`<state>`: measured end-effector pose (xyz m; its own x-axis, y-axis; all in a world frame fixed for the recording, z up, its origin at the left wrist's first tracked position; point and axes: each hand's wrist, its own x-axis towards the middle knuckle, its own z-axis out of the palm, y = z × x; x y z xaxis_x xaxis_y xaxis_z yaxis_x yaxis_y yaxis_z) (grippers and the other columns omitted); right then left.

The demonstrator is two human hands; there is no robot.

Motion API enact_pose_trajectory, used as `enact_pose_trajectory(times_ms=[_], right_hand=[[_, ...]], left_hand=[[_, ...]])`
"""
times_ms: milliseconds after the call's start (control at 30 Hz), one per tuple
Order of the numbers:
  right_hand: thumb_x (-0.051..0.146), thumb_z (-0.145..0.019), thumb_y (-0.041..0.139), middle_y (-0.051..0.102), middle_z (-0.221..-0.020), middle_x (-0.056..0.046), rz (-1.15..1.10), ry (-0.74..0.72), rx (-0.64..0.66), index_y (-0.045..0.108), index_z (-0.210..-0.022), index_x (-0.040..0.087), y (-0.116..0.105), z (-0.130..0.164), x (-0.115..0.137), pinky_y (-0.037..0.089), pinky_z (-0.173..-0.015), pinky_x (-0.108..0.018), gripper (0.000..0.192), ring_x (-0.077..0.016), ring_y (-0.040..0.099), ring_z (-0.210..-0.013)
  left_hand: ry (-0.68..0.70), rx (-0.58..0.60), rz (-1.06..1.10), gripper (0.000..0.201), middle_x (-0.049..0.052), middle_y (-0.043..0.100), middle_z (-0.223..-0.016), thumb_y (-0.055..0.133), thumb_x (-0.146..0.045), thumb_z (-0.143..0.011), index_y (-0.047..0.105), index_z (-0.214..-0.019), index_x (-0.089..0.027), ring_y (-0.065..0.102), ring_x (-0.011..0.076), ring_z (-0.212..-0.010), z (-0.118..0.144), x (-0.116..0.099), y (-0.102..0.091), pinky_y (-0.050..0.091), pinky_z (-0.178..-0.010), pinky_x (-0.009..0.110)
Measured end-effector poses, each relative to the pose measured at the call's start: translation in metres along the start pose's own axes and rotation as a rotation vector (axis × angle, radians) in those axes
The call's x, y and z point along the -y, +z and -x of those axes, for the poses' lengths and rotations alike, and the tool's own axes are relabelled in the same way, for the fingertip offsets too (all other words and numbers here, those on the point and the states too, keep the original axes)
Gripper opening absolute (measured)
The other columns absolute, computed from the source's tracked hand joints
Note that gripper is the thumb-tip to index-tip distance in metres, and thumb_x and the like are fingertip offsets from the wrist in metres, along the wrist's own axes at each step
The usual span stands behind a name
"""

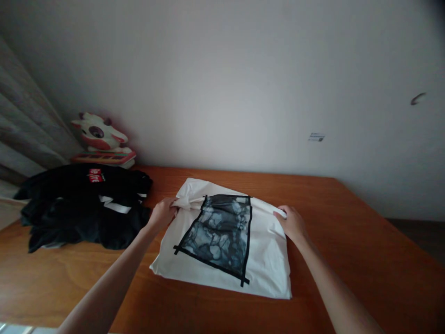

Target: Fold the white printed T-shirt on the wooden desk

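Note:
A white T-shirt [267,253], folded into a rough rectangle, lies on the wooden table. Its front carries a dark grey stone-like print [219,232] framed by black strips. My left hand [163,214] is closed on the shirt's left edge, where the cloth bunches up into a ridge. On the opposite edge, my right hand [291,223] pinches a fold of the same cloth between thumb and fingers. A slightly raised crease runs between the two hands across the top of the print. Some of the fingers on both hands are hidden from view.
A pile of black clothes [76,208] with a red label sits on the table [313,278] at left. Behind it is a toy cow [100,132] with a keyboard base. A curtain [28,116] hangs far left; a wall [222,83] stands behind.

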<state>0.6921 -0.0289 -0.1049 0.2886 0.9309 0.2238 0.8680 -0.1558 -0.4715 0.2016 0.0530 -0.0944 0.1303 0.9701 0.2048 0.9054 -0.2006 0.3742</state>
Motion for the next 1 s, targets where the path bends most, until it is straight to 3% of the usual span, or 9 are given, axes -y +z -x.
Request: enact_pose_trajectory(times_ms=[133, 267, 367, 433, 567, 700, 767, 900, 1000], right_hand=[[0.050, -0.095, 0.050, 0.069, -0.105, -0.014, -0.100, -0.203, -0.113, 0.068, -0.103, 0.020, -0.014, 0.042, -0.011, 0.053, -0.088, -0.041, 0.035, -0.0280, 0.067, -0.097], [0.058, -0.094, 0.053, 0.068, -0.116, -0.015, 0.040, -0.346, -0.091, 0.073, -0.086, 0.025, -0.032, 0.079, -0.014, 0.052, -0.092, -0.048, 0.040, -0.0330, 0.066, -0.105], [0.057, -0.098, 0.049, 0.069, -0.125, -0.013, 0.061, -0.379, -0.043, 0.069, -0.070, 0.025, -0.039, 0.079, -0.007, 0.049, -0.097, -0.049, 0.046, -0.0337, 0.066, -0.111], [0.053, -0.099, 0.047, 0.072, -0.119, -0.013, -0.020, -0.359, -0.015, 0.068, -0.075, 0.025, -0.036, 0.069, 0.002, 0.051, -0.095, -0.045, 0.043, -0.0308, 0.069, -0.107], [0.048, -0.089, 0.063, 0.075, -0.111, -0.014, -0.094, -0.240, 0.123, 0.068, -0.109, 0.023, -0.015, 0.043, 0.022, 0.053, -0.086, -0.040, 0.033, -0.0295, 0.071, -0.100], [0.033, -0.078, 0.074, 0.078, -0.088, -0.007, -0.117, -0.158, 0.407, 0.071, -0.090, 0.023, -0.005, 0.021, 0.036, 0.051, -0.070, -0.031, 0.016, -0.0248, 0.072, -0.081], [0.030, -0.080, 0.070, 0.077, -0.082, -0.005, -0.129, -0.155, 0.425, 0.069, -0.081, 0.023, -0.008, 0.012, 0.041, 0.049, -0.067, -0.030, 0.007, -0.0229, 0.071, -0.075], [0.036, -0.090, 0.058, 0.074, -0.096, -0.010, -0.141, -0.199, 0.036, 0.066, -0.094, 0.023, -0.029, 0.009, 0.047, 0.048, -0.077, -0.035, 0.016, -0.0255, 0.067, -0.089], [0.035, -0.094, 0.055, 0.071, -0.097, -0.010, -0.154, -0.412, -0.264, 0.065, -0.096, 0.024, -0.049, 0.030, 0.039, 0.048, -0.082, -0.037, 0.015, -0.0255, 0.064, -0.092]], left_hand=[[0.108, -0.206, 0.123, 0.038, 0.012, 0.072, -0.118, 0.050, -0.022, -0.078, 0.068, -0.111, -0.018, 0.068, 0.0272, -0.113, 0.032, 0.031, 0.000, 0.052, -0.102, 0.039], [0.258, -0.134, 0.098, 0.030, 0.012, 0.071, -0.122, 0.052, -0.035, -0.086, 0.070, -0.105, -0.020, 0.066, 0.0280, -0.114, 0.078, 0.039, -0.007, 0.051, -0.102, 0.041], [0.237, -0.094, 0.038, 0.038, 0.011, 0.070, -0.124, 0.045, -0.046, -0.094, 0.072, -0.083, -0.021, 0.064, 0.0282, -0.114, 0.085, 0.031, -0.018, 0.046, -0.104, 0.041], [0.123, -0.095, -0.011, 0.050, 0.012, 0.072, -0.118, 0.034, -0.047, -0.099, 0.069, -0.074, -0.021, 0.064, 0.0280, -0.112, 0.073, 0.022, -0.022, 0.045, -0.104, 0.041], [-0.187, 0.002, -0.165, 0.050, 0.017, 0.074, -0.105, 0.050, -0.060, -0.088, 0.069, -0.102, -0.015, 0.068, 0.0336, -0.105, 0.027, 0.004, -0.017, 0.051, -0.091, 0.041], [-0.213, 0.183, -0.121, 0.032, 0.009, 0.075, -0.089, 0.068, -0.048, -0.076, 0.070, -0.092, -0.020, 0.072, 0.0284, -0.087, -0.014, -0.011, -0.012, 0.051, -0.073, 0.030], [-0.167, 0.180, -0.075, 0.018, 0.005, 0.075, -0.082, 0.063, -0.039, -0.081, 0.069, -0.084, -0.023, 0.072, 0.0246, -0.083, -0.031, -0.019, -0.016, 0.049, -0.071, 0.027], [-0.081, -0.068, 0.083, 0.038, 0.009, 0.073, -0.102, 0.037, -0.045, -0.099, 0.063, -0.104, -0.019, 0.069, 0.0222, -0.095, -0.043, -0.039, -0.035, 0.050, -0.077, 0.027], [0.083, -0.292, 0.347, 0.045, 0.007, 0.071, -0.099, 0.038, -0.056, -0.099, 0.057, -0.113, -0.018, 0.067, 0.0184, -0.087, -0.020, -0.044, -0.050, 0.052, -0.075, 0.025]])
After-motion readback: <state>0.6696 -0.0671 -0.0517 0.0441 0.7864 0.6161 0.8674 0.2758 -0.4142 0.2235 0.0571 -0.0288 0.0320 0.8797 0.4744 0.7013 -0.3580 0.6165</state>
